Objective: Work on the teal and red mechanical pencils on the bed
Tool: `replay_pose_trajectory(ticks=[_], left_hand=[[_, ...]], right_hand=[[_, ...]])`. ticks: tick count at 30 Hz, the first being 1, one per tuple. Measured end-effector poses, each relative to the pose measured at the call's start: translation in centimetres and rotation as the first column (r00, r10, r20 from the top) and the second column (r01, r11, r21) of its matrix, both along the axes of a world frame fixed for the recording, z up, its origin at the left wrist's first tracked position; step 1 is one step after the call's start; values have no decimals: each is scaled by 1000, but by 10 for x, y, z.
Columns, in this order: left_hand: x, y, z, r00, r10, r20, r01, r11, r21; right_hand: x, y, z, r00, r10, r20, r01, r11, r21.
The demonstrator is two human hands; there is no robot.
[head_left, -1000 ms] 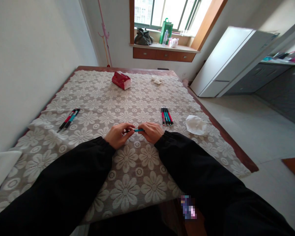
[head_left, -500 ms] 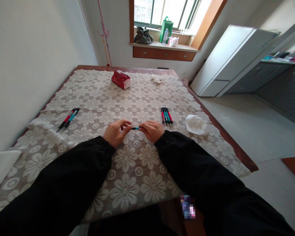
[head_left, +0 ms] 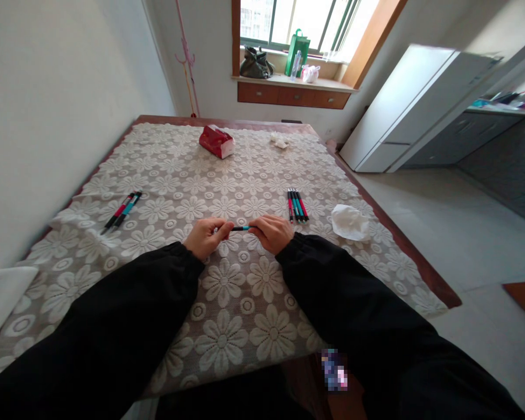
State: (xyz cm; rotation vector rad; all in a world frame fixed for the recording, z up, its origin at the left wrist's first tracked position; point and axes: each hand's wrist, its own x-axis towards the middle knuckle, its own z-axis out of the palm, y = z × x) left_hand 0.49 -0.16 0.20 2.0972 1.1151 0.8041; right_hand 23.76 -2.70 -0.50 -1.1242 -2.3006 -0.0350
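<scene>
Head view: both hands, left hand (head_left: pixel 207 237) and right hand (head_left: pixel 272 232), pinch a pen (head_left: pixel 241 228).

Cream floral lace tablecloth (head_left: pixel 227 303); pen (head_left: pixel 241 228) seemingly teal-black.

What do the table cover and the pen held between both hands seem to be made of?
Table cover: apparently cream lace or crocheted fabric, matte, given its openwork flower pattern. Pen, pinched between left hand and right hand: probably plastic, with a teal and black barrel; too small to be sure.
</scene>
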Motion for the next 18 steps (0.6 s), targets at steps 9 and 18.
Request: replay_pose_trajectory(ticks=[9,18], left_hand=[[-1,0,-3,998,57,10,-58,998,35],[-2,-6,-3,990,48,-134,5,929,371]], right_hand=[[0,1,0,999,8,48,-8,1000,1],[3,-1,-5,993,-23,-114,10,994,-111]])
